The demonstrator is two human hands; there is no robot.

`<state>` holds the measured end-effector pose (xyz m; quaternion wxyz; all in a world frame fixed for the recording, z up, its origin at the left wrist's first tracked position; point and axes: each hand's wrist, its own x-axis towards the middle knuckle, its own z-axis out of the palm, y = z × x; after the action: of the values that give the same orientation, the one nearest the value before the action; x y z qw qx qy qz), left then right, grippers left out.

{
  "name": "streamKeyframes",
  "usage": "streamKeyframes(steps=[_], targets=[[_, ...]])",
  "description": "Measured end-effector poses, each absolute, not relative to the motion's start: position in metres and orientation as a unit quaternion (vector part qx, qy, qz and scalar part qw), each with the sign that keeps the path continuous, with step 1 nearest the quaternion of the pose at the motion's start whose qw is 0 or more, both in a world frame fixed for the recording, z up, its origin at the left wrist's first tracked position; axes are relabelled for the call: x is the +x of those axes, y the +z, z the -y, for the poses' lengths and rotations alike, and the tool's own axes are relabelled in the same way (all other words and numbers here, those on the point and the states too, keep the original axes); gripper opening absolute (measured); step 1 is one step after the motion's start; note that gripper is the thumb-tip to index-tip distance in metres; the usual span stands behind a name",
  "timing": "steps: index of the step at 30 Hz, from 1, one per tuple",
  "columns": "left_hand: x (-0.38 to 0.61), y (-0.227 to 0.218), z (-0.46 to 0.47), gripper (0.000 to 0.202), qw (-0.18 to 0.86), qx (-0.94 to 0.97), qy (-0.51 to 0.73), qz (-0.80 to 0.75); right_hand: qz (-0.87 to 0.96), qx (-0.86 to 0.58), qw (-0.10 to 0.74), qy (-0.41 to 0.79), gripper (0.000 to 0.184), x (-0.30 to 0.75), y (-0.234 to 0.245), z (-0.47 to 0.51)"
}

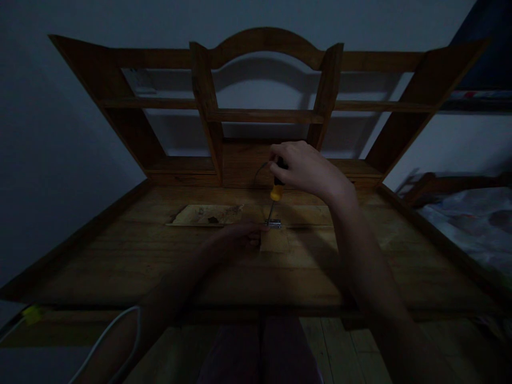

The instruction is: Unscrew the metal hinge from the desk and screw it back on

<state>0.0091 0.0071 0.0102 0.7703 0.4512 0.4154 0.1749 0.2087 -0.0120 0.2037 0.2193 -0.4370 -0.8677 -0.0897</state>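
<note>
My right hand (pixel 294 165) is closed around the black and yellow handle of a screwdriver (pixel 277 191), gripping it from above. The shaft slants down, its tip meeting the left end of a small shiny metal fitting (pixel 274 224), which looks like a hinge. That fitting lies at the upper edge of a small square wooden piece (pixel 274 241) on the desktop. From the left, my left hand (pixel 243 233) reaches in with fingers bent, the fingertips at the fitting and the screwdriver tip. Shadow hides exactly what they pinch.
A wooden desk (pixel 168 261) carries a shelf unit (pixel 266 116) along its back. Left of the hands lies a rough-edged wooden strip (pixel 206 214). Something yellow (pixel 32 314) shows at the front left. Pale plastic sheeting (pixel 472 221) lies beyond the right edge. The light is dim.
</note>
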Motion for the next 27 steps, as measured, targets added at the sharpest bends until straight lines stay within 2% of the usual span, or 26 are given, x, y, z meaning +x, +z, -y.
streamKeyframes(steps=[5, 11, 18, 21, 27], targets=[[0.011, 0.015, -0.006, 0.046, 0.773, 0.455, 0.158, -0.412, 0.860, -0.446, 0.232, -0.088, 0.026, 0.208, 0.205, 0.015], [0.011, 0.017, -0.003, 0.046, 0.770, 0.452, 0.167, -0.418, 0.887, -0.400, 0.230, -0.001, 0.026, 0.211, 0.212, 0.019], [0.009, 0.010, -0.007, 0.044, 0.781, 0.446, 0.176, -0.401, 0.884, -0.390, 0.256, -0.015, 0.023, 0.211, 0.205, 0.014], [0.009, 0.009, -0.008, 0.044, 0.774, 0.445, 0.175, -0.416, 0.875, -0.408, 0.260, -0.023, 0.027, 0.211, 0.202, 0.013], [0.008, 0.011, -0.007, 0.042, 0.776, 0.444, 0.168, -0.415, 0.884, -0.390, 0.257, 0.021, 0.028, 0.211, 0.204, 0.012]])
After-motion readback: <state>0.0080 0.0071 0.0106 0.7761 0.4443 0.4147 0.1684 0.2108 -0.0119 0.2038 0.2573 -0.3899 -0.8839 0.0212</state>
